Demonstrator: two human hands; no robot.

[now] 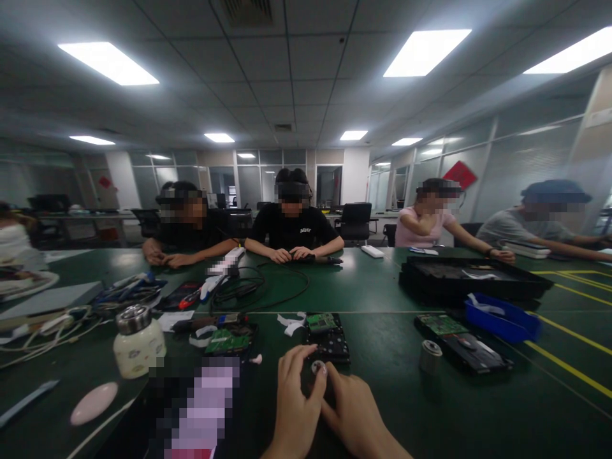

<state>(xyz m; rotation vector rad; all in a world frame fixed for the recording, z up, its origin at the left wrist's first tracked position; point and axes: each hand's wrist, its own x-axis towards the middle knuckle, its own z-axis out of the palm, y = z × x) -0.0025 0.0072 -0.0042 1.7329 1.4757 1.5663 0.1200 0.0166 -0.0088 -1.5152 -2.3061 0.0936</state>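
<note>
My left hand (294, 401) and my right hand (351, 408) meet low in the middle of the head view, on the green table (382, 293). Their fingers are curled together around a small round silvery part (318, 367), pinched between fingertips. Just beyond the fingers lies an opened black hard drive (329, 338) with a green circuit board on its far end. A second green circuit board (228, 341) rests to the left of it.
A cream jar with a metal lid (138, 344) and a pink oval object (94, 403) sit left. Right are a small metal cylinder (430, 355), another drive (461, 344), a blue bin (502, 319) and a black tray (473, 277). Several people sit across the table.
</note>
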